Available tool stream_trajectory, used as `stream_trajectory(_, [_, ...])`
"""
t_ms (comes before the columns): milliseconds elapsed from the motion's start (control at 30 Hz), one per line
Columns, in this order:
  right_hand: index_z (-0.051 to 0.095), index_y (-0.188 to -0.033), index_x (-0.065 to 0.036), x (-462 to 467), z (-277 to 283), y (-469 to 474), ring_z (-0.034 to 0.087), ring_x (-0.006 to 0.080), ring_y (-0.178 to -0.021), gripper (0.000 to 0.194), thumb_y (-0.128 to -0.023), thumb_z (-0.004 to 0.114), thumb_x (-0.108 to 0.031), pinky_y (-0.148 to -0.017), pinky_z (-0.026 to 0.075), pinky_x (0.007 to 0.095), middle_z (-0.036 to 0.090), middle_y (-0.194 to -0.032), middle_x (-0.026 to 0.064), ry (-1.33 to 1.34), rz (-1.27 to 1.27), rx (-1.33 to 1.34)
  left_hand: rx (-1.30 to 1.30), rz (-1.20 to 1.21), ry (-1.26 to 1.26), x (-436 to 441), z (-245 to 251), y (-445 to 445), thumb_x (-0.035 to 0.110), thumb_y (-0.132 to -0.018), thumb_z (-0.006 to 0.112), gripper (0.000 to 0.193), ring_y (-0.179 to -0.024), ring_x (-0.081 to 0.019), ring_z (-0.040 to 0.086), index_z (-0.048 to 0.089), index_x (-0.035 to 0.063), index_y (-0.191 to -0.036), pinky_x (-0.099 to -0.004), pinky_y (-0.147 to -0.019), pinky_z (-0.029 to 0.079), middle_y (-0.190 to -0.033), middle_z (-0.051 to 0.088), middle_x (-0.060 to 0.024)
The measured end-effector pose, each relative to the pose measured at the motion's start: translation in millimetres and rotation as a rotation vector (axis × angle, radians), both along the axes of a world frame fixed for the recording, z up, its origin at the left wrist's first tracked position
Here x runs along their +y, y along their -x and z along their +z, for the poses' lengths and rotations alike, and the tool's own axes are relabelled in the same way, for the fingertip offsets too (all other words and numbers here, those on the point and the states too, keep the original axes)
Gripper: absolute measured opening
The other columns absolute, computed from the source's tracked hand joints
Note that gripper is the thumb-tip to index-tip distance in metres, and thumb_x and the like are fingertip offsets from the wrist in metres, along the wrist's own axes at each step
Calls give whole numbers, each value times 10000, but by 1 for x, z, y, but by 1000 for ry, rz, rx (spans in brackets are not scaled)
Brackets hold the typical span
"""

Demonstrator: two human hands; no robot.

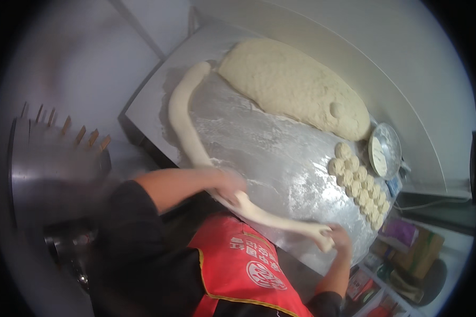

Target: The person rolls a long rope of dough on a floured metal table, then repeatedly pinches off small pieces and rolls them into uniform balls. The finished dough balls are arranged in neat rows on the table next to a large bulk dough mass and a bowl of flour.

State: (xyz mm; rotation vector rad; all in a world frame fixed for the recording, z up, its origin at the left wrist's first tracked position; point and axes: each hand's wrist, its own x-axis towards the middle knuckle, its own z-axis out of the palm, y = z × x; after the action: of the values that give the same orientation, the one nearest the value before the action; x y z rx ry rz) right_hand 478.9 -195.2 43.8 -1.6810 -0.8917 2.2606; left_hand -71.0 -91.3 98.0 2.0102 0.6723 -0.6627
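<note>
A long rope of dough (184, 115) curves from the far left of the steel worktop (258, 154) down to its near edge and along to the right. My left hand (229, 185), blurred, is closed around the rope near the table edge. At the rope's right end my right hand (340, 238) grips the dough, and a short stub (324, 242) pokes out past the fingers. Between my two hands the rope is thinner than on its far side. Behind it lies a big slab of dough (293, 85), with a small round lump on its right part.
Several small dough pieces (355, 182) sit in rows at the right, beside a metal bowl (388, 148) holding white flour. Flour dusts the worktop. A large steel cylinder (55, 170) with wooden sticks above it stands at left. Packages (416, 251) and bins lie at lower right.
</note>
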Motion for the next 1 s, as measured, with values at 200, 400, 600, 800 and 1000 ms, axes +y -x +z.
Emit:
stream_trajectory(200, [737, -1311, 77, -91, -15, -106, 766, 252, -1007, 495, -915, 867, -190, -895, 609, 402, 797, -1162, 136, 135, -361, -304, -277, 245, 45, -36, -24, -99, 553, -921, 811, 746, -1333, -420, 663, 653, 100, -1493, -488, -1143, 511, -1391, 718, -225])
stream_trajectory(400, [740, -1342, 44, -99, -26, -84, 738, 291, -1174, 534, -847, 855, -121, -1048, 569, 434, 790, -1250, 174, -300, 142, -792, 233, 1383, -803, 65, -98, 30, 745, -886, 756, 1157, -1460, -468, 525, 434, -120, -1584, -534, -1232, 415, -1592, 508, -338])
stream_trajectory(600, [731, -1344, 22, -86, -34, 40, 676, 421, -1255, 504, -899, 797, -205, -1122, 504, 490, 734, -1350, 250, -699, -4, -937, 614, 1968, -534, 146, -128, 154, 836, -813, 774, 1304, -1495, -419, 502, 370, -125, -1596, -550, -1225, 424, -1610, 475, -297])
stream_trajectory(800, [759, -1229, 36, -88, -56, 101, 673, 476, -1215, 366, -978, 691, -223, -1100, 506, 523, 735, -1272, 294, -981, 182, -863, 522, 1723, -578, 130, -145, 137, 560, -837, 859, 1004, -1489, -414, 516, 460, -40, -1537, -561, -1218, 428, -1546, 574, -248])
stream_trajectory(1000, [732, -1275, 38, -108, -60, 107, 632, 482, -1274, 418, -997, 726, -273, -1135, 467, 555, 713, -1346, 283, -980, 101, -874, 128, 1469, -575, 8, -151, 222, 243, -875, 832, 769, -1277, -440, 677, 496, -38, -1506, -498, -1143, 508, -1381, 687, -274])
